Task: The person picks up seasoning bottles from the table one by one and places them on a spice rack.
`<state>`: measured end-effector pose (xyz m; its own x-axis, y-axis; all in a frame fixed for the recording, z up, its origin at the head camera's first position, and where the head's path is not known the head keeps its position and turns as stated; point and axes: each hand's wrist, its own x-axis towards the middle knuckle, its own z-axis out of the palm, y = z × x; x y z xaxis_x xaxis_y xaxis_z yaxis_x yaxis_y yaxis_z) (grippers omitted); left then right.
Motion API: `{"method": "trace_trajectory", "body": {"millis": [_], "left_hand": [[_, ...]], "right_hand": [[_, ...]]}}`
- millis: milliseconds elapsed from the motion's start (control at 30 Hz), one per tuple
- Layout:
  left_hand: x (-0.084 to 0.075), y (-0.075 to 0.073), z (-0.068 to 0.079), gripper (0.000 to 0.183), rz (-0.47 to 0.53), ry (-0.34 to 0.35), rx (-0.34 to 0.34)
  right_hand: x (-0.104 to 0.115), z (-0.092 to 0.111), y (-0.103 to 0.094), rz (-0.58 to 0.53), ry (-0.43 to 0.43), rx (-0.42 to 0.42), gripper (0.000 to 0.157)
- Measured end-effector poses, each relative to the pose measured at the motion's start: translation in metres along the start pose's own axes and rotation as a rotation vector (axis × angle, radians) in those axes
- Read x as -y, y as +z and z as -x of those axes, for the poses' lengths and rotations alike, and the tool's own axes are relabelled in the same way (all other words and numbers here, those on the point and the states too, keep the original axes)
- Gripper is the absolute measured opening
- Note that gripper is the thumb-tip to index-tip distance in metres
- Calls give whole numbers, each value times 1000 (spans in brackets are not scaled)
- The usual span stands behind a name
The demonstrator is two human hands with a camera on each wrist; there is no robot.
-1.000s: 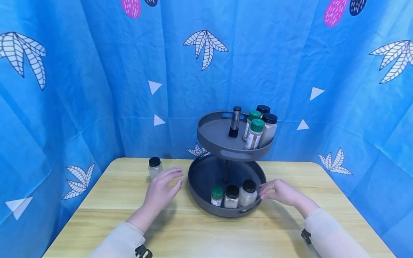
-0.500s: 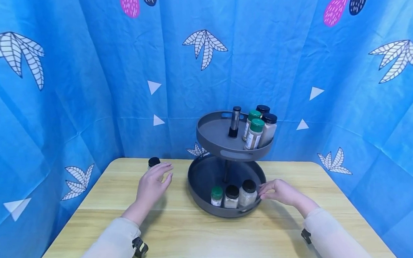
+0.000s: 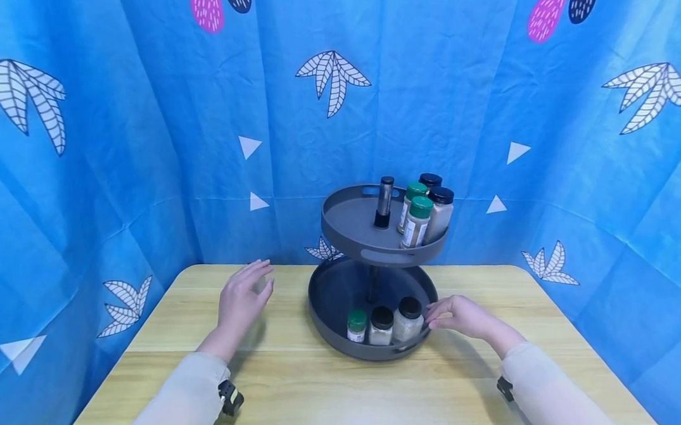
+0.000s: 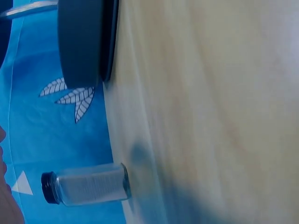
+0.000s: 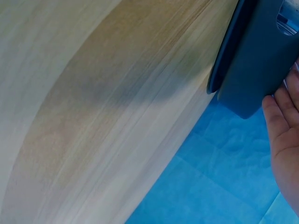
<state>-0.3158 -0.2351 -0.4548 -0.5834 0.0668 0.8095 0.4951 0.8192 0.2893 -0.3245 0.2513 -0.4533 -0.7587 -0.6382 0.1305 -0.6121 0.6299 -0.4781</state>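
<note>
My left hand (image 3: 241, 299) hovers over the back left of the table with fingers loosely spread and nothing in them. Behind it in the head view, a glass jar (image 4: 91, 185) with a black lid is almost fully hidden; the left wrist view shows it upright on the table, close by the hand. At the right side of the grey two-tier spice rack (image 3: 330, 330), my right hand (image 3: 461, 315) holds the lower tier's rim between thumb and fingers. The right wrist view has fingertips against the tier's outer wall (image 5: 257, 60).
The lower tier carries a green-capped jar (image 3: 356, 326) and two black-lidded jars (image 3: 382, 328). Above, the upper tier (image 3: 347, 237) holds a slim black-capped bottle (image 3: 384, 201) and several jars (image 3: 415, 225). A blue curtain (image 3: 337, 143) hangs behind the table (image 3: 326, 397).
My left hand has moved left and slightly back, covering the black-lidded jar in the head view. The right hand stays at the rack's rim.
</note>
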Motion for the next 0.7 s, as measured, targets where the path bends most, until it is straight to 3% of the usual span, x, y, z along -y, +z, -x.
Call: {"method": "trace_trajectory", "body": {"millis": [267, 700], "left_hand": [[11, 1, -7, 26, -21, -60, 8], [25, 7, -5, 24, -49, -79, 3]], "right_hand": [[-2, 1, 0, -17, 21, 6, 11], [1, 2, 0, -2, 13, 3, 12]]}}
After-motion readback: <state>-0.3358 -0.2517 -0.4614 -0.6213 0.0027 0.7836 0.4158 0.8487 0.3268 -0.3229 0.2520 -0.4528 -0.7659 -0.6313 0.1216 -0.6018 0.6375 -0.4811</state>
